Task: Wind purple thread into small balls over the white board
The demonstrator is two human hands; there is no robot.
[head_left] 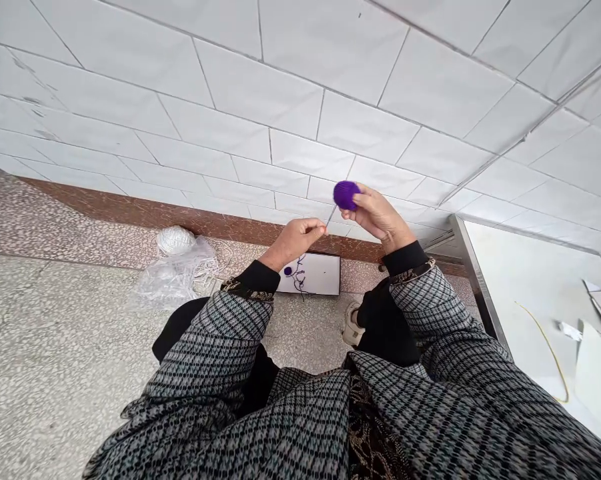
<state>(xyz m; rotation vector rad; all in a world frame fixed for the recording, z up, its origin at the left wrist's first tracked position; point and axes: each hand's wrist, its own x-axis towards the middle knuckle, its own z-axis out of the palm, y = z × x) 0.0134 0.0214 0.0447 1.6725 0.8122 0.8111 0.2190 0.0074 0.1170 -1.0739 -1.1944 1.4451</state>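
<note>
My right hand (pixel 377 215) is raised in front of the tiled wall, its fingers closed round a small round purple yarn piece (pixel 346 194). My left hand (pixel 296 240) is just below and to the left, fingers pinched on a thin needle or thread (pixel 330 215) that runs up to the purple piece. Both arms wear checked grey sleeves with black cuffs. On the floor beneath the hands lies a white board (pixel 317 273) with a small purple bead and dark thread on it.
A clear plastic bag (pixel 173 277) with a ball of white yarn (pixel 175 240) lies on the speckled floor at the left. A metal-edged table (pixel 473 267) with paper scraps and a yellow cord stands at the right. My foot in a light sandal (pixel 351 325) rests near the board.
</note>
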